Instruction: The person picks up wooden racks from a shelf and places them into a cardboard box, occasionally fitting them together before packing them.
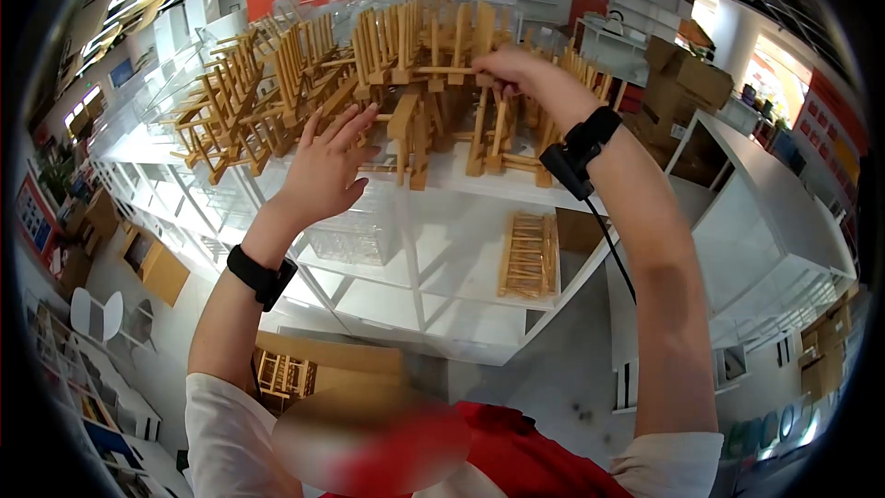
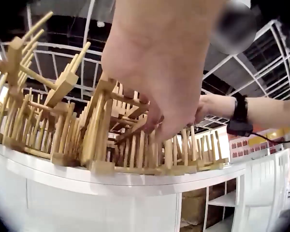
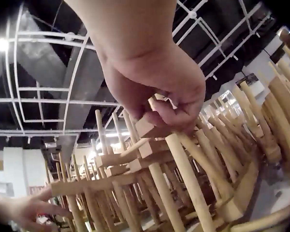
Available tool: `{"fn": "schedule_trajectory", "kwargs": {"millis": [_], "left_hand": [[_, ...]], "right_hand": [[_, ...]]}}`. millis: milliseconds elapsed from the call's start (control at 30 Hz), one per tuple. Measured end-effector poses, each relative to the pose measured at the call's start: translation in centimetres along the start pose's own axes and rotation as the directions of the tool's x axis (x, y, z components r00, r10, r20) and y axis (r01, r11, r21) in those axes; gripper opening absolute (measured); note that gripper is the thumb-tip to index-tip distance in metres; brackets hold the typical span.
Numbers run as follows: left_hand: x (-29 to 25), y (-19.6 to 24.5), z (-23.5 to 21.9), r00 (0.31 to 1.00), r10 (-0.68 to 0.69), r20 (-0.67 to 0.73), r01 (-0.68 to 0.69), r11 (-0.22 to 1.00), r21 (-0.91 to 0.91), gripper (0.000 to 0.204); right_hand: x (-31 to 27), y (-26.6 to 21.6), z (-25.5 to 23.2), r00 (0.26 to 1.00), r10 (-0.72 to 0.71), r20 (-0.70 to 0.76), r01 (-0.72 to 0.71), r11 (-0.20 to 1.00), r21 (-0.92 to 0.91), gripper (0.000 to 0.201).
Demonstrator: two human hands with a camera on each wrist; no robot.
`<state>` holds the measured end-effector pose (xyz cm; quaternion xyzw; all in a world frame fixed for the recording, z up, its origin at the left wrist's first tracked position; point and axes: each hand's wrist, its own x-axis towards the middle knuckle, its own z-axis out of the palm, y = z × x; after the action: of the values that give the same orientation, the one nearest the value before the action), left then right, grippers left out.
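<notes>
Many light-wood racks with upright dowels [image 1: 406,46] stand crowded and stacked on a white shelf top. At the stack's right side, my right hand [image 1: 521,72] pinches the squared end of a wooden rack [image 3: 152,126] between thumb and curled fingers. Dowels rise and hang around that hand in the right wrist view. My left hand [image 1: 323,171] is at the near edge of the stack with fingers spread and fairly straight, its fingertips overlapping the wooden bars. In the left wrist view, the left hand [image 2: 159,82] partly hides the racks behind it.
The white shelf unit [image 1: 461,263] holds a wrapped bundle of wooden racks [image 1: 528,254] and clear plastic boxes [image 1: 350,235] below. An open cardboard box [image 1: 359,364] with more racks is on the floor near me. Cardboard boxes [image 1: 682,83] and a white cabinet [image 1: 774,194] stand right.
</notes>
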<state>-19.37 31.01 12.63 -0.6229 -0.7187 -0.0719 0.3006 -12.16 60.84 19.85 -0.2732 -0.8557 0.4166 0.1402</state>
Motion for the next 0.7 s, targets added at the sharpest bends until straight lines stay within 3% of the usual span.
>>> {"fn": "schedule_trajectory", "kwargs": {"millis": [33, 167, 267, 300, 367, 400, 433, 467, 500, 567, 600, 633, 700], "left_hand": [[0.0, 0.0, -0.1, 1.0, -0.005, 0.013, 0.006, 1.0, -0.008, 0.032], [0.1, 0.1, -0.3, 0.998, -0.023, 0.056, 0.023, 1.0, 0.0, 0.031], [0.2, 0.2, -0.6, 0.997, -0.024, 0.075, 0.025, 1.0, -0.013, 0.033], [0.2, 0.2, -0.7, 0.997, -0.023, 0.08, 0.025, 0.999, -0.023, 0.034], [0.2, 0.4, -0.7, 0.995, -0.07, 0.076, 0.073, 0.997, -0.039, 0.04], [0.4, 0.5, -0.8, 0.993, -0.092, 0.07, 0.095, 0.994, -0.047, 0.044], [0.4, 0.9, -0.8, 0.986, -0.165, -0.018, 0.153, 0.947, -0.282, 0.045], [0.2, 1.7, -0.8, 0.964, -0.251, -0.084, 0.176, 0.845, -0.504, 0.047], [0.1, 2.4, -0.9, 0.93, -0.345, -0.125, 0.165, 0.697, -0.698, 0.049], [-0.2, 3.4, -1.5, 0.882, -0.472, 0.001, 0.076, 0.139, -0.987, 0.05], [-0.2, 4.0, -1.9, 0.862, -0.499, 0.09, 0.002, -0.175, -0.985, 0.051], [-0.1, 4.7, -2.6, 0.817, -0.553, 0.164, 0.019, -0.258, -0.966, 0.058], [-1.5, 4.8, -2.4, 0.868, -0.48, 0.125, -0.12, -0.447, -0.886, 0.057]], "right_hand": [[0.8, 0.2, -1.0, 0.994, -0.042, 0.098, 0.033, 0.995, 0.093, 0.027], [-0.6, -1.5, -1.3, 0.995, -0.067, -0.079, 0.101, 0.812, 0.575, 0.017], [-0.6, -2.5, -2.3, 0.905, -0.159, -0.394, 0.285, 0.915, 0.287, 0.019], [-1.2, -2.6, -2.3, 0.869, -0.261, -0.421, 0.363, 0.914, 0.183, 0.025], [-3.3, -2.1, -2.0, 0.768, -0.46, -0.446, 0.498, 0.867, -0.037, 0.042], [-4.2, -1.6, -1.4, 0.69, -0.538, -0.484, 0.599, 0.8, -0.035, 0.042], [-5.1, -1.1, -0.5, 0.602, -0.605, -0.521, 0.692, 0.721, -0.038, 0.041], [-6.1, -0.6, 0.3, 0.506, -0.659, -0.557, 0.774, 0.631, -0.042, 0.041], [-7.1, -0.2, 0.9, 0.49, -0.679, -0.547, 0.798, 0.602, -0.032, 0.04], [-9.1, 0.7, 2.5, 0.477, -0.715, -0.511, 0.834, 0.552, 0.007, 0.04], [-10.1, 1.1, 3.4, 0.479, -0.731, -0.486, 0.846, 0.532, 0.036, 0.04], [-11.3, 1.3, 4.6, 0.496, -0.747, -0.443, 0.851, 0.52, 0.076, 0.041], [-14.0, 1.4, 6.9, 0.559, -0.763, -0.323, 0.827, 0.539, 0.159, 0.045]]}}
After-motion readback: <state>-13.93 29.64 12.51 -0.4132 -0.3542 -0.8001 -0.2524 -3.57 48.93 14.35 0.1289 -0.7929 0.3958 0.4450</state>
